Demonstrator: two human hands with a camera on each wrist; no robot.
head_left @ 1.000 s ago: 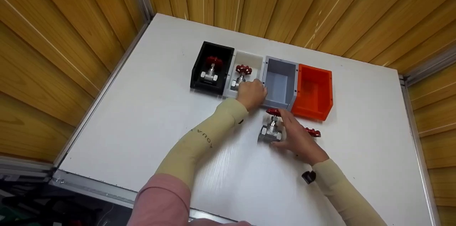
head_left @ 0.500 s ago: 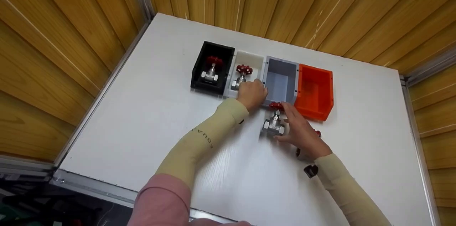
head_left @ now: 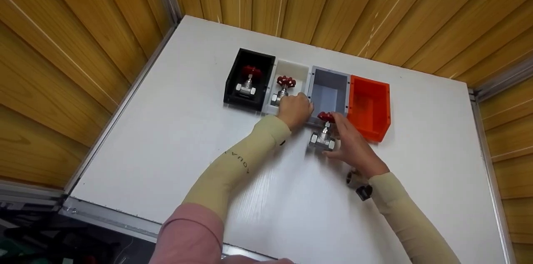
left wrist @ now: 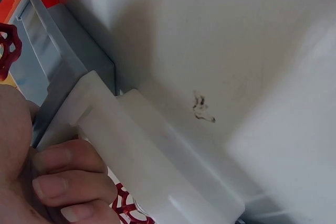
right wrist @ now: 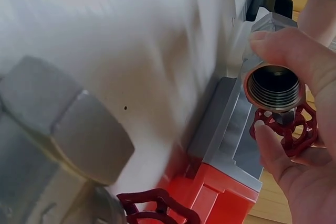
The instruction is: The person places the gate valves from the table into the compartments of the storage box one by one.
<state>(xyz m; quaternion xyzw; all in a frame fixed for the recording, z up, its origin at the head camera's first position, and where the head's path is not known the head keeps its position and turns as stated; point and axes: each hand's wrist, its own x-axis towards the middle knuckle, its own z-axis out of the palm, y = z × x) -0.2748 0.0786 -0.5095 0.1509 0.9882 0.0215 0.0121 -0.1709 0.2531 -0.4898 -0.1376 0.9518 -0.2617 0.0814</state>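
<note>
My right hand (head_left: 354, 145) holds a steel valve with a red handwheel (head_left: 322, 141), fingers at the wheel and thumb on the body. The valve is in front of the grey bin (head_left: 329, 93), wheel overlapping its front edge. Its threaded opening (right wrist: 273, 83) faces the right wrist camera. My left hand (head_left: 295, 110) grips the front of the white bin (head_left: 297, 72) beside the grey one; in the left wrist view its fingers (left wrist: 73, 184) curl over the white wall. A second valve (head_left: 285, 85) stands in the white bin, partly behind that hand.
A black bin (head_left: 231, 83) at the left end contains a similar valve (head_left: 246, 87). An orange bin (head_left: 368, 108) closes the row at right. Another valve (head_left: 354, 179) lies on the white table under my right wrist, partly hidden.
My right hand has carried its valve forward and slightly right, toward the grey bin. More of the valve under the right wrist now shows. The left hand has stayed put.
</note>
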